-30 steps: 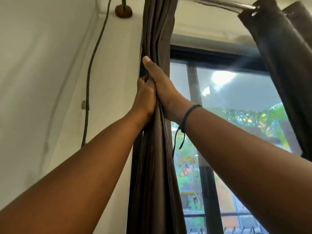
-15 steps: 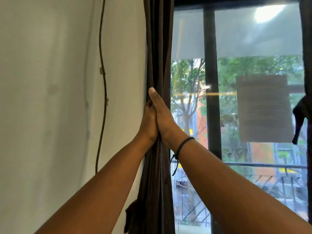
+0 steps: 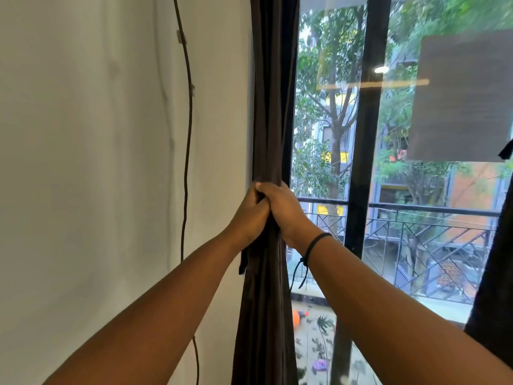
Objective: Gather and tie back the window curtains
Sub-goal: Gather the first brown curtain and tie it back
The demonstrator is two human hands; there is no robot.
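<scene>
Wall (image 3: 83, 162) at 9 o'clock, thin cable (image 3: 188, 134) clipped down it. Curtain (image 3: 273, 93) bunched into a tight column at 12, running to 6, betw. wall and window (image 3: 327, 120). Left hand (image 3: 249, 215) wraps the bundle from the wall side, fingers curled round the cloth; right hand (image 3: 286, 209) clamps it from the glass side, thumb across the top, fingers curled behind. Hands touching each other. Cord bracelet (image 3: 313, 243) on rt wrist. Short dark strip (image 3: 243, 262), maybe a tie-back, hangs just under left hand; can't tell for sure. Second curtain (image 3: 494, 273) at 4 o'clock, loose. Step: gather looks done, tie not yet made. Next prob. needs one hand pinning the folds while the other brings a tie round.
</scene>
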